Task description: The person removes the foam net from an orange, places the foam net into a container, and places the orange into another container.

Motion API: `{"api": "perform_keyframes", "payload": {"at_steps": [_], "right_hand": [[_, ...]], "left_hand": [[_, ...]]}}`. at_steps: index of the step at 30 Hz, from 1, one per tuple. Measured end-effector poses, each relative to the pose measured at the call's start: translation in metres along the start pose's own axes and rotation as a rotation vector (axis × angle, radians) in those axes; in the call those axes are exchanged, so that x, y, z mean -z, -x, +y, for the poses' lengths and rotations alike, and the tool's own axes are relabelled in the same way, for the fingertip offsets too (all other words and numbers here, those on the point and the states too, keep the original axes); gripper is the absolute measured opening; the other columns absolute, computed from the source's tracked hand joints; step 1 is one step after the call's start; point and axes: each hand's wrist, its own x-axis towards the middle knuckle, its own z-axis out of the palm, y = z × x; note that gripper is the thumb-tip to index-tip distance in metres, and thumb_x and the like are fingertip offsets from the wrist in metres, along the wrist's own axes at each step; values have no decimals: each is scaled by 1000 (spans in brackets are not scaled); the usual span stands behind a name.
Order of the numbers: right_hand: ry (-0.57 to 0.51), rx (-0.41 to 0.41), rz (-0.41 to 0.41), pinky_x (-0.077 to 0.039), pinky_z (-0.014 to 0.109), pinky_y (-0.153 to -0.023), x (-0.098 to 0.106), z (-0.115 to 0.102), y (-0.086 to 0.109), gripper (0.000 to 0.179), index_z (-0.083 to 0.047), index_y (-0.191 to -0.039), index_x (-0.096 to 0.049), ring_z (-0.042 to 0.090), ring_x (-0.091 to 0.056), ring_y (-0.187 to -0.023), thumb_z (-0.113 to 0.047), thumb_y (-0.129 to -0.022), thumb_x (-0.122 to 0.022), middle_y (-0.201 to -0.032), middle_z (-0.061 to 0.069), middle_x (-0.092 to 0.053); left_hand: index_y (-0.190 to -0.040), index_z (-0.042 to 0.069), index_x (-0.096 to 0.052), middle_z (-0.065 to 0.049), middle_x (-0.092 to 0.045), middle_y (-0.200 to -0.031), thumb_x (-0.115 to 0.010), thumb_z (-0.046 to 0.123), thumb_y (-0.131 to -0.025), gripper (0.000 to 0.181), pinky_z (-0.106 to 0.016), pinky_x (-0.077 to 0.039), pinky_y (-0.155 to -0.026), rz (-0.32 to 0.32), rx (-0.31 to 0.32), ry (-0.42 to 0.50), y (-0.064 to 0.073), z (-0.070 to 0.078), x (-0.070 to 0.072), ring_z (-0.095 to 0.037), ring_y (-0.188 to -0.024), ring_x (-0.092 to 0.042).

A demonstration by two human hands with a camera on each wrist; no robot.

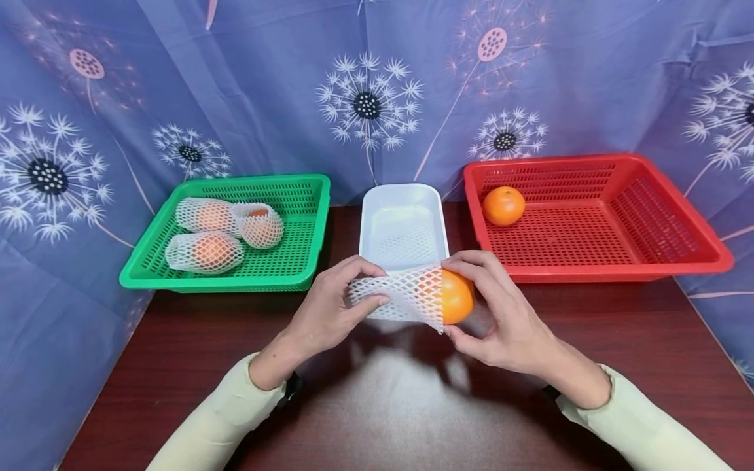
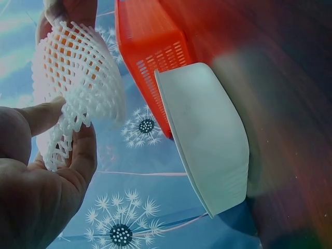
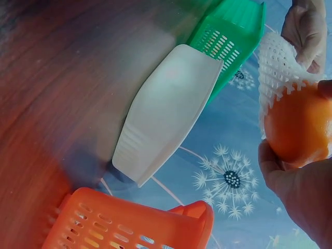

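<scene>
Head view, left hand (image 1: 330, 304): thumb and fingers pinching the left end of a white foam net (image 1: 391, 294).
Head view, right hand (image 1: 509, 320): fingers and thumb curved round an orange (image 1: 459, 297) at the net's right rim.
Head view, orange: between the hands, partly inside the net, its right side uncovered.
White tray (image 1: 402, 203): just beyond the net on the table (image 1: 400, 412), more white netting inside.
Green basket (image 1: 235, 282): at left, three netted oranges (image 1: 215, 250) in it.
Red basket (image 1: 589, 269): at right, one bare orange (image 1: 504, 206) near its left wall.
Left wrist view, net: pinched between left thumb and fingers, orange colour showing through the mesh; right-hand fingers at its far end.
Right wrist view, orange: uncovered part facing the right hand, thumb on one side, a finger on the other; left-hand fingers grip the net beyond.
</scene>
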Motion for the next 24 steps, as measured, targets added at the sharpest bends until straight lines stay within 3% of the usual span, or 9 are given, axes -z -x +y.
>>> {"api": "perform_keyframes", "payload": {"at_steps": [24], "right_hand": [[32,6,40,-41,22,-110,16,1,-6,75,10,-132,-61,30,-55,-122,-7,-63,-85,-132,27,-56]], "left_hand": [[-114,11,-70,1,-71,-111,-84,7,-91,27,-27,-53,-75,66,42,-1,-3,-10,7,-15,-95,-65]]}}
